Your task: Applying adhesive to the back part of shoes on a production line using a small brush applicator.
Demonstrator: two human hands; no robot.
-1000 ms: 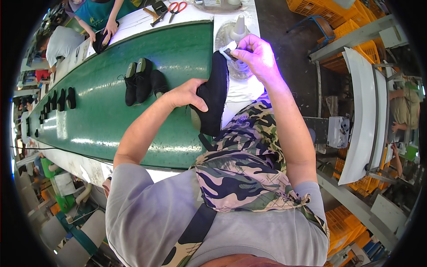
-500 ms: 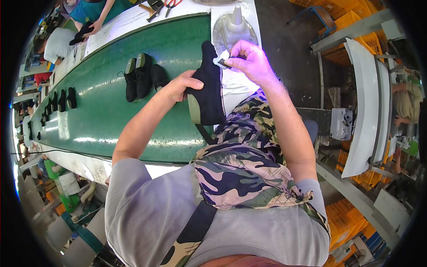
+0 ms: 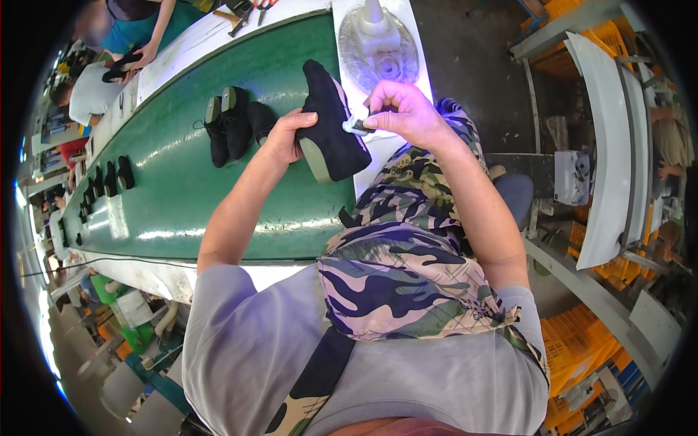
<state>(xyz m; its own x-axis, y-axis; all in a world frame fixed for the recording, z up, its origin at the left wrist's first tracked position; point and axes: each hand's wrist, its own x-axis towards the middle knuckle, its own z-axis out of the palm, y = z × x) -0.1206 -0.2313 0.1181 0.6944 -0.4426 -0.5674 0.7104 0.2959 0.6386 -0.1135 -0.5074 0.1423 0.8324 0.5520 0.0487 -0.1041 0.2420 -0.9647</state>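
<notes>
Shoe (image 3: 327, 138): brought left, farther over the green belt; near upright a second ago, its far end now leans left, and more of the pale green sole shows.
Left hand (image 3: 287, 134): grip changed; thumb, earlier well across the shoe's side, now nearer its left edge.
Pale wad (image 3: 354, 125): shifted in the right hand (image 3: 403, 116) from the shoe's far end to midway along its right side.
Tray (image 3: 347, 54): previously part-covered by the right hand, now largely exposed.
Co-worker's black item (image 3: 122, 69): moved left.
Scissors (image 3: 263, 6): formerly whole, now cut by the upper edge.
</notes>
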